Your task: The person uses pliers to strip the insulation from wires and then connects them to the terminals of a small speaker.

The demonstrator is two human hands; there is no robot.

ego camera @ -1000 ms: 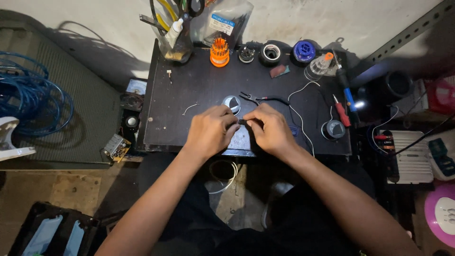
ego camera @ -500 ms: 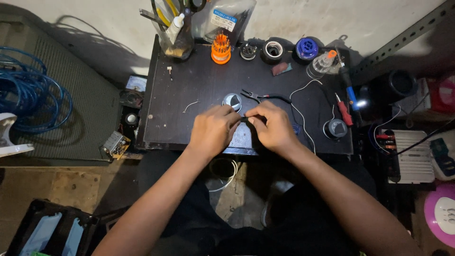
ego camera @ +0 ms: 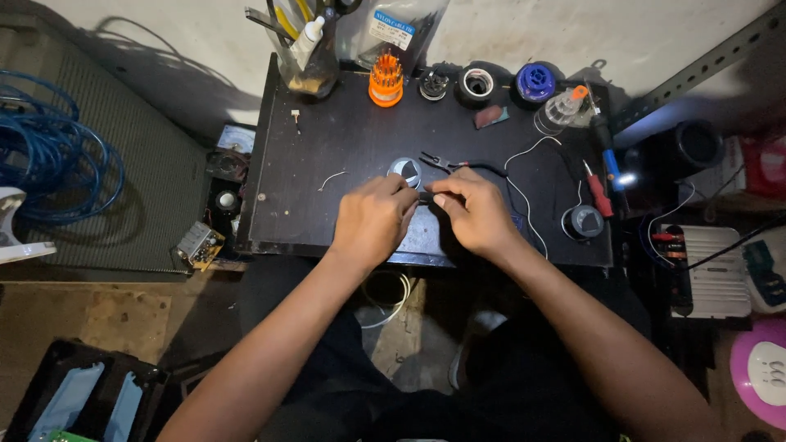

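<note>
Dark worktable (ego camera: 327,221) | both hands (ego camera: 372,221) pinch small black part (ego camera: 425,197) | axis left-right

The table (ego camera: 327,213) is showing dark brown, almost black. An orange screwdriver set (ego camera: 386,80) is standing beside a blue cap (ego camera: 536,82) and black tape (ego camera: 477,83). A red screwdriver (ego camera: 597,190) is lying near a white wire (ego camera: 524,196). Blue cable (ego camera: 49,164) is coiling over grey matting (ego camera: 155,205).
</note>
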